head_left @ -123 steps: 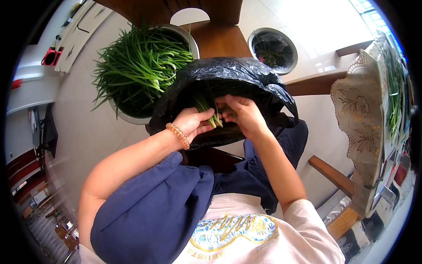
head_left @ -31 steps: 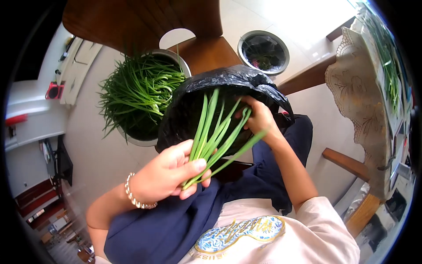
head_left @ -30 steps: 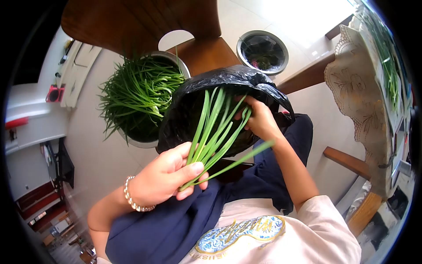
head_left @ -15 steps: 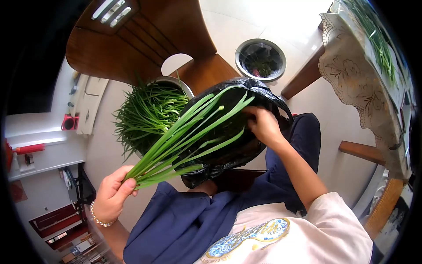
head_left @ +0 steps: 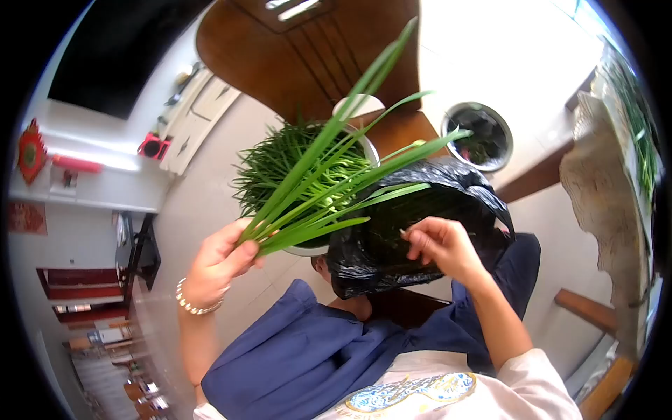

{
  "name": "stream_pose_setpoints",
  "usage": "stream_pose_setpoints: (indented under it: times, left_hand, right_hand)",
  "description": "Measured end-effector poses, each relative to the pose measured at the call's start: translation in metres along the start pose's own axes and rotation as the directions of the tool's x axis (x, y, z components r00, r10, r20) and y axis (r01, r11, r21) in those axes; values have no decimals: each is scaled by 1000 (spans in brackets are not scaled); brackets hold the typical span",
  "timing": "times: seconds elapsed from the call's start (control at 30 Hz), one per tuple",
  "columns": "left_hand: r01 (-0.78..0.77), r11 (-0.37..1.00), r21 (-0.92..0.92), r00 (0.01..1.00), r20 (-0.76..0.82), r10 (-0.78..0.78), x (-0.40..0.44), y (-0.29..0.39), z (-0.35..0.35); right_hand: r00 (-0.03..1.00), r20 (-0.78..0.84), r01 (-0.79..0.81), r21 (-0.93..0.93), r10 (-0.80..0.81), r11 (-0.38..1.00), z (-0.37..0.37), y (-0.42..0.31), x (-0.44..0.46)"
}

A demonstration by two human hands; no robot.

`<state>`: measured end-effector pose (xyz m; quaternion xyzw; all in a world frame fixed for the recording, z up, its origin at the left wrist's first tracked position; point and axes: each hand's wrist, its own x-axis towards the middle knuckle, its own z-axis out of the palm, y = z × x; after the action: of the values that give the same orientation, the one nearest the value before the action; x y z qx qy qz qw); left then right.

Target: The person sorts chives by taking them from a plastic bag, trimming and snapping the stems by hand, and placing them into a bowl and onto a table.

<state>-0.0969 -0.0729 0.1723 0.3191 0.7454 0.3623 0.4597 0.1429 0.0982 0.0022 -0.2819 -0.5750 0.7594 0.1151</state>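
My left hand (head_left: 220,262) is closed around the base of a bunch of garlic chives (head_left: 315,164), whose long flat leaves fan up and to the right. My right hand (head_left: 448,248) is over the open mouth of a black plastic bag (head_left: 364,269), thumb and fingers pinched together. A tiny pale bit shows at its fingertips, too small to name. Behind the held bunch, a heap of garlic chives (head_left: 269,171) fills a round bowl (head_left: 371,147) with a pale rim.
A wooden chair (head_left: 315,63) stands ahead, partly behind the bowl. Beyond the bag is a lined bin (head_left: 507,154) with scraps inside. To the right, more green stalks (head_left: 640,133) lie on a table with a patterned cloth (head_left: 595,182).
My left hand has lifted the garlic chives higher, their tips now in front of the chair. My right hand has drawn back from inside the bag, fingers pinched. The view has shifted.
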Motion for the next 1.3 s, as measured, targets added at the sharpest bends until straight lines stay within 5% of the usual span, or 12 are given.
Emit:
stream_pose_setpoints:
  times: [0.03,0.2,0.5,0.63,0.73,0.83,1.3]
  left_hand:
    - [-22,997,-76,1000,6,23,4,-4,3]
    - [-153,901,-406,987,-13,162,36,-20,44]
    - [-113,752,-650,993,-53,103,62,-32,85]
    - [-80,741,-666,997,-70,46,65,-40,85]
    - [-157,807,-569,985,-148,87,68,-43,87]
    - [-205,824,-528,974,-193,119,69,-44,89]
    - [-161,754,-637,983,-168,68,69,-49,87]
  right_hand:
    - [989,65,125,103,-132,987,12,-4,0]
    - [915,279,184,354,-291,917,50,-38,15]
    - [932,-139,359,238,-334,902,83,-60,52]
    - [911,-166,388,43,-376,921,78,-51,54]
    - [930,-127,366,273,-344,890,76,-49,57]
    - [966,-85,257,306,-242,917,72,-62,47]
    - [949,-39,312,278,-314,909,72,-60,46]
